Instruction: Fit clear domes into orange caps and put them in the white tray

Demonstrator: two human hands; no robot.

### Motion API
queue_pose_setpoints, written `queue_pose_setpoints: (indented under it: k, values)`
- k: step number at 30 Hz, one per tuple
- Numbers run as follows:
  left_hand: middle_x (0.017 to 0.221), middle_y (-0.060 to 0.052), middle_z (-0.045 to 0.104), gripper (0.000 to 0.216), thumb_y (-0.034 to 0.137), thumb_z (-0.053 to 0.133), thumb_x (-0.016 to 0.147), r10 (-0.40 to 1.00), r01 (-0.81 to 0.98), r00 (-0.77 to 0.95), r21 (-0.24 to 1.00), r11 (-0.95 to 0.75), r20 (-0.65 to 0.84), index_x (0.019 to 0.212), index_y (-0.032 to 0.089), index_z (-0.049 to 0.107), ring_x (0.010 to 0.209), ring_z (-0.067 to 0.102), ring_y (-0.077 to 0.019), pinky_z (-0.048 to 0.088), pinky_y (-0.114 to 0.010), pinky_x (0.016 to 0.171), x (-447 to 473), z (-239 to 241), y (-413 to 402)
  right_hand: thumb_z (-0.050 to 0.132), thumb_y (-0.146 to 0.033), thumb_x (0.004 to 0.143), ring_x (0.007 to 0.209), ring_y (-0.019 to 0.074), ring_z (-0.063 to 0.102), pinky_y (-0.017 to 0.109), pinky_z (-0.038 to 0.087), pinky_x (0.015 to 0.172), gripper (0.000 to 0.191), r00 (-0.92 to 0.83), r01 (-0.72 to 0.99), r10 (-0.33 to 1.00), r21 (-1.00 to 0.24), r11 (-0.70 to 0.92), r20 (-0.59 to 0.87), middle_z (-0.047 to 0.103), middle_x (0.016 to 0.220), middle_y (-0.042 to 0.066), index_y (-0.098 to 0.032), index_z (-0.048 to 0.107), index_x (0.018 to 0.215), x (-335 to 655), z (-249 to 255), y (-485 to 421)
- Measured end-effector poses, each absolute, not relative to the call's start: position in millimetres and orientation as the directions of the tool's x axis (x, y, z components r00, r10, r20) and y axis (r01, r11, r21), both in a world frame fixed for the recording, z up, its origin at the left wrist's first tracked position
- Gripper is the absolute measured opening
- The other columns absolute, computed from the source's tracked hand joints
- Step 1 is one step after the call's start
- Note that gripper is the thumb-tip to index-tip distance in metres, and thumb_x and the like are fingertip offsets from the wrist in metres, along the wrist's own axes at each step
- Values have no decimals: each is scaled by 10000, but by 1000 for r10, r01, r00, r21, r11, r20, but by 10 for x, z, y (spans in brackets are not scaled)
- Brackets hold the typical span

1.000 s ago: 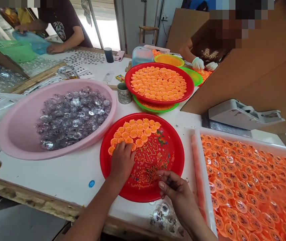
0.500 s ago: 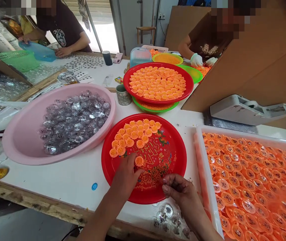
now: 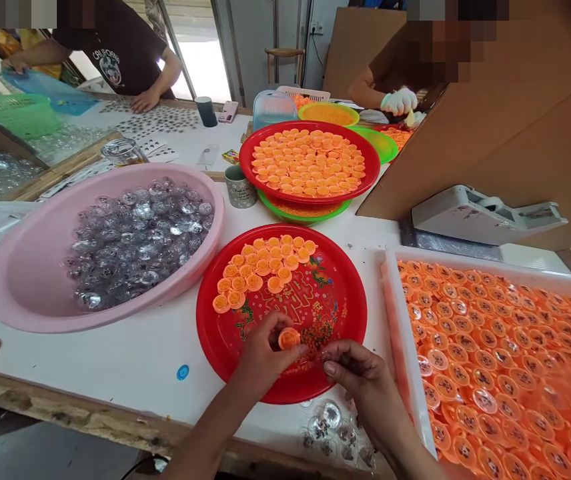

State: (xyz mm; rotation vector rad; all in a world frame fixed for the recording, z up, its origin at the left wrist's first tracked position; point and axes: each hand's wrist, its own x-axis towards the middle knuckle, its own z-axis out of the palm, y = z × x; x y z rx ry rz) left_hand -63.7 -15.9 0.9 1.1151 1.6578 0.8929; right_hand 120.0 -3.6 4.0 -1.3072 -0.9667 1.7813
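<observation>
My left hand [image 3: 265,353] is closed around a small round orange cup [image 3: 289,338], held over the near part of a red tray [image 3: 350,320]. Just to its right, my right hand [image 3: 358,370] pinches thumb and forefinger together; whatever is between the fingertips is too small to make out. Small orange beads [image 3: 318,333] lie on the tray beneath and between the hands. More orange cups [image 3: 260,260] stand in rows at the tray's far left side. Clear domed covers [image 3: 330,427] lie on the table beside my right wrist.
At left stands a pink basin [image 3: 30,287] of clear domes. A white crate [image 3: 410,373] of orange discs stands at right, below a tape dispenser [image 3: 485,217]. Behind are a stacked red tray [image 3: 245,157], a mug [image 3: 240,190] and cardboard [image 3: 515,133]. Two people work across the table.
My left hand has brought the orange cup right and nearer, close to my right fingertips. The right hand stays pinched in about the same place. The view has shifted slightly.
</observation>
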Motion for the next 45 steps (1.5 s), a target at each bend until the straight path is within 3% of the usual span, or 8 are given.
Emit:
queue_pose_setpoints:
  k: [2,5,9,16,21,30,40,45]
  values:
    - [825,-36,665,409,375,751,720,906,-4,-85,909,416,-415,1078,200,662,738,619,-200,501,-288,612,-551,40,-188,843,-345,657,748,159,623,259,484,689,248,-236,-111,874,-882,-459,-425,723,800,27,-224,761,857,1203,53,-22]
    - [940,-80,681,430,403,747,751,846,-410,70,758,508,-529,1112,177,688,872,638,-230,545,-341,724,-473,109,-202,830,-324,685,738,146,607,242,468,674,234,-248,-154,875,-875,-459,-416,703,786,12,-222,739,876,1213,70,-8]
    - [1115,-120,666,301,350,660,852,828,-606,149,612,508,-541,1071,151,713,1071,603,-267,531,-407,898,-439,203,-210,796,-322,731,683,117,548,215,428,634,174,-223,-182,891,-881,-437,-396,649,737,-8,-202,703,817,1252,91,-18]
    - [1090,-126,684,299,321,702,812,825,-559,64,665,496,-561,1038,129,740,1104,585,-295,510,-447,967,-387,252,-240,719,-280,761,685,134,498,238,396,622,252,-407,18,829,-910,-414,-385,571,725,-14,-206,721,1002,1250,155,-27]
    - [968,-88,691,282,343,743,768,813,-566,0,671,480,-582,979,157,763,1012,607,-269,547,-438,902,-391,262,-250,702,-337,788,706,145,517,254,425,653,372,-211,72,908,-932,-356,-363,550,736,-19,-229,671,1143,1307,129,-18]
    - [983,-69,727,304,360,720,794,822,-479,108,695,536,-559,1037,180,751,1034,630,-240,520,-375,954,-358,322,-318,739,-306,747,737,170,629,272,486,688,130,-267,79,904,-942,-326,-335,687,764,19,-191,698,791,1245,169,39]
    - [1082,-51,738,269,294,702,792,891,-183,-9,876,446,-455,1047,211,728,1014,661,-226,499,-343,952,-287,207,-369,591,-132,876,750,167,636,268,491,669,110,-190,465,973,-862,203,127,674,802,6,-223,652,869,1223,166,-160]
    - [1112,-13,723,215,287,660,842,933,-180,13,917,357,-361,1050,271,716,1049,650,-185,490,-274,957,-315,240,-402,636,-178,877,638,130,618,224,498,589,58,-147,413,981,-894,174,123,647,734,-26,-219,595,873,1187,234,-210]
